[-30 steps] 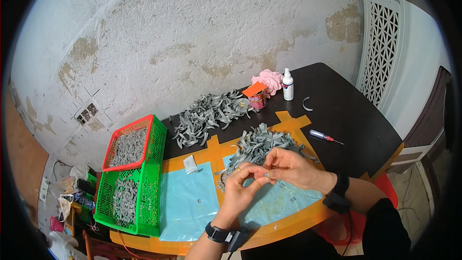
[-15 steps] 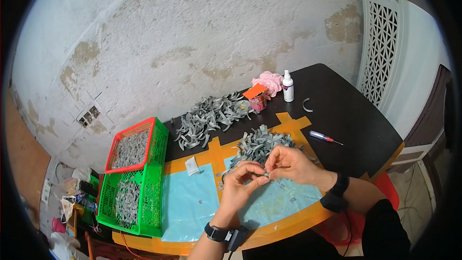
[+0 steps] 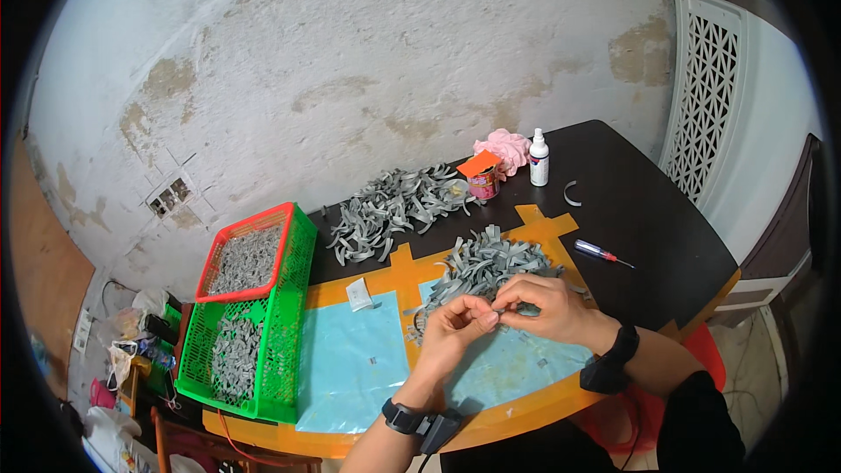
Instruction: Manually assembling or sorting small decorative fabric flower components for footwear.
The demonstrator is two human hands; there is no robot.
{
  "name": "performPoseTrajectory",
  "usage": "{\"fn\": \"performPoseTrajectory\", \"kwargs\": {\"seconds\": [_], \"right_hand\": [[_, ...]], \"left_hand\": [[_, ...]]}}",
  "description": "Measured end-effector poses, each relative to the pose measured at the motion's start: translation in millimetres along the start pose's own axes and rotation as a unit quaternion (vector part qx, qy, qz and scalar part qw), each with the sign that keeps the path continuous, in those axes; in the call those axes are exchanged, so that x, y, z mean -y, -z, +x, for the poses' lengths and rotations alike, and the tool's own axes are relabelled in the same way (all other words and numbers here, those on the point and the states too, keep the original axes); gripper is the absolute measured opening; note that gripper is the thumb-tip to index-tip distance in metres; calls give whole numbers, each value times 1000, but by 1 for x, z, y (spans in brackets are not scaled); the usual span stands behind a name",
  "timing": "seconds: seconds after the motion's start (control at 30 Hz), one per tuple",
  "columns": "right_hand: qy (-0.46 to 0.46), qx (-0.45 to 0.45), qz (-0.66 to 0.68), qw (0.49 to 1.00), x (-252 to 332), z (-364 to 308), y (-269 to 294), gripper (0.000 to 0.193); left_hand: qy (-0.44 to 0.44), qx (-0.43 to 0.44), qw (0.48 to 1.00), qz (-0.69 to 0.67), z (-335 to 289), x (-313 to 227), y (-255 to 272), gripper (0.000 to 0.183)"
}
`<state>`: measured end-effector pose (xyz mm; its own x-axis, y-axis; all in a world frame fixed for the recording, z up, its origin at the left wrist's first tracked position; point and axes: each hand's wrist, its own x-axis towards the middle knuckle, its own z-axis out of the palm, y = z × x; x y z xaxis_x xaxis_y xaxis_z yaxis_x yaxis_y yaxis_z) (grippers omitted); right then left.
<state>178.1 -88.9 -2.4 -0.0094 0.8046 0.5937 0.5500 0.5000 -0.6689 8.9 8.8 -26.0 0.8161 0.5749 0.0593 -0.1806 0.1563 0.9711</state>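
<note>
My left hand (image 3: 457, 326) and my right hand (image 3: 550, 308) meet fingertip to fingertip over the blue sheet (image 3: 491, 378). Both are closed in a pinch. Whatever lies between the fingertips is too small and too covered to make out. Just beyond the hands, a heap of curved grey strips (image 3: 487, 261) rests at the far edge of the sheet, partly hidden by my right hand. A second heap of grey strips (image 3: 385, 208) lies farther back, against the wall.
To the left, a green basket (image 3: 293, 333) holds small grey pieces, with a red-rimmed basket (image 3: 208, 270) on top. At the back stand a can (image 3: 484, 184), a pink cloth (image 3: 505, 147) and a white spray bottle (image 3: 539, 162). A screwdriver (image 3: 597, 250) and one strip (image 3: 568, 194) lie right.
The view has shifted a little, moving the table's things slightly rightward in the picture. My two hands stay pinched together, with the right fingers now bent lower over the left fingertips.
</note>
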Motion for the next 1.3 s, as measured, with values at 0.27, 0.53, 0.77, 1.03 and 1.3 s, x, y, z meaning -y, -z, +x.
{"fn": "performPoseTrajectory", "kwargs": {"seconds": [0.27,0.53,0.77,1.03,1.3], "right_hand": [[22,-29,-15,999,1,1,-3,16],[48,-37,-53,997,6,2,-6,18],[12,-48,-96,994,4,1,-6,20],[30,-16,-185,982,-2,-3,-14,18],[86,-37,-214,972,1,6,-17,18]], "left_hand": [[-27,-24,999,-22,0,-2,-2,6],[-72,-59,995,-32,-3,3,-8,5],[-95,-61,993,29,10,12,-17,7],[-87,-67,990,92,4,16,-7,4],[-59,-103,992,37,5,13,-7,6]]}}
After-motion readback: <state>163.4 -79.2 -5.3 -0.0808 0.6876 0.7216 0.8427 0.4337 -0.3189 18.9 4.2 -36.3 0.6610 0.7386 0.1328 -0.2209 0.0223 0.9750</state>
